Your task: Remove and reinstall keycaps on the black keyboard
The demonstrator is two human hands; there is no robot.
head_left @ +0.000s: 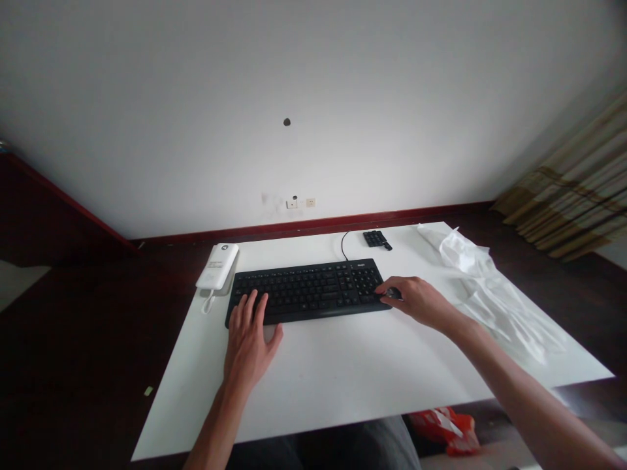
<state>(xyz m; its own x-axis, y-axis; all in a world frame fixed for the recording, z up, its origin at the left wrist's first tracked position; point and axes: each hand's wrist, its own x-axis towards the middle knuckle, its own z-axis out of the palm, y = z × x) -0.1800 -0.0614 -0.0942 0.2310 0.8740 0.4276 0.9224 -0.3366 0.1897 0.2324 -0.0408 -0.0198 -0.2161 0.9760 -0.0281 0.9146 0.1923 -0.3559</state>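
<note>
A black keyboard (304, 288) lies across the middle of a white table (343, 365). My left hand (249, 343) rests on its left end, fingers spread over the keys and the thumb stretched out past the front edge. At the lower right corner, by the number keys, my right hand (409, 297) is closed in a pinch, its fingertips at the keys. Something dark shows between its thumb and fingers, too covered to name. Beyond the keyboard lies a small block of black keys (375, 239), with a small black piece (387, 246) beside it.
To the left is a white power bank (218, 266) with a short white cable (208, 303). Crumpled white plastic (475, 274) covers the table's right side. A black cord (343, 248) runs off the back edge. Below the front edge lies a red bag (448, 427).
</note>
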